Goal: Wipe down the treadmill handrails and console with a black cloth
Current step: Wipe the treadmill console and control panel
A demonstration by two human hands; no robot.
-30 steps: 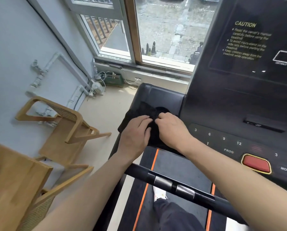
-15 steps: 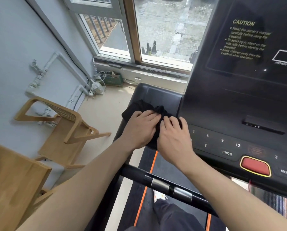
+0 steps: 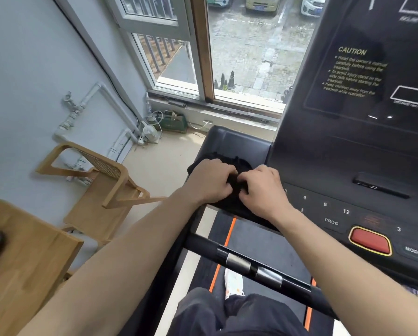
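A black cloth (image 3: 237, 163) lies bunched in the left tray of the treadmill console (image 3: 348, 151). My left hand (image 3: 210, 180) rests on its left part with fingers curled into the fabric. My right hand (image 3: 261, 187) sits beside it, fingers curled and pinching the cloth between the two hands. Both hands cover most of the cloth. The black front handrail (image 3: 251, 265) with metal pulse pads crosses below my forearms. The console's number buttons and red stop button (image 3: 370, 241) lie to the right of my right hand.
A wooden chair (image 3: 98, 185) stands on the floor to the left, and a wooden table edge (image 3: 26, 253) is at the lower left. A window (image 3: 246, 52) is ahead. My legs and a white shoe (image 3: 233, 284) stand on the treadmill belt.
Both hands have curled their fingers from lying flatter on the cloth to gathering it between them. The view has tilted slightly upward.
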